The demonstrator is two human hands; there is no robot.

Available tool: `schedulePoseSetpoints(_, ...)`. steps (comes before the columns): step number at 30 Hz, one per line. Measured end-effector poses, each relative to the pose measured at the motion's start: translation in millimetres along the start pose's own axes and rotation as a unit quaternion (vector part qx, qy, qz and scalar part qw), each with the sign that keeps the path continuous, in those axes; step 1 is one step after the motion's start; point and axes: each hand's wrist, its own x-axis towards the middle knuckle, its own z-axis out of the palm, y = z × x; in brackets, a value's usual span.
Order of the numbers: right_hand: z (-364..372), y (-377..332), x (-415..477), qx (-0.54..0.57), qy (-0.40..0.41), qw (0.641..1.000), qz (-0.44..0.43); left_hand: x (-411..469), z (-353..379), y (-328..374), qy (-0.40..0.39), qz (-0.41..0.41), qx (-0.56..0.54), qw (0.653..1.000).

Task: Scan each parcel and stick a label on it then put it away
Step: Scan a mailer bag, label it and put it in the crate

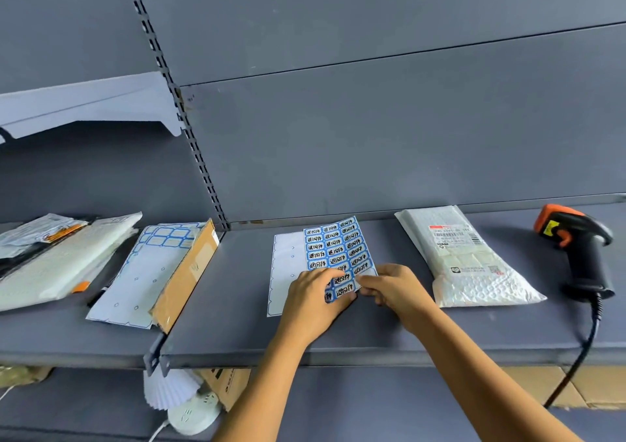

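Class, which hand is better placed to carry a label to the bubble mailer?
Probably right: the right hand pinches the edge of the label sheet, nearer the bubble mailer; the left hand presses it, farther away.

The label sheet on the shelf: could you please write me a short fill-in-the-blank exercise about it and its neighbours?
The label sheet under the left hand carries ____-bordered labels.
The white parcel lies to the ____ of that sheet.
The corded scanner has an ____ head.
Missing words: blue; right; orange.
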Motion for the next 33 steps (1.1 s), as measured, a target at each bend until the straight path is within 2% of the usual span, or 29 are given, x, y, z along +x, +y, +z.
schedulePoseSetpoints(3, 0, -2, -1, -0.001, -0.014, 1.000, 0.000, 2, 0, 1, -0.005, -0.003, -0.015, 1.000)
schedulePoseSetpoints(8, -8, -6, -1, 0.091, -0.027, 0.995, -0.002, 5, 2, 6, 0.041, -0.044, -0.077, 0.995)
schedulePoseSetpoints(14, -10, 3, -5, 0.087, -0.027, 0.994, -0.064, 4, 5, 14, 0.067, 0.015, -0.058, 0.996)
schedulePoseSetpoints(18, -12, 7, -6, 0.105, -0.033, 0.990, -0.087, 2, 8, 11, 0.108, 0.072, 0.000, 0.992)
schedulePoseSetpoints(25, -13, 14, -5, 0.052, -0.008, 0.991, -0.119, 1, 12, 11, 0.122, 0.107, 0.024, 0.986)
schedulePoseSetpoints(33, -12, 17, -2, -0.017, 0.018, 0.991, -0.130, -1, 10, 14, 0.092, 0.089, 0.042, 0.991)
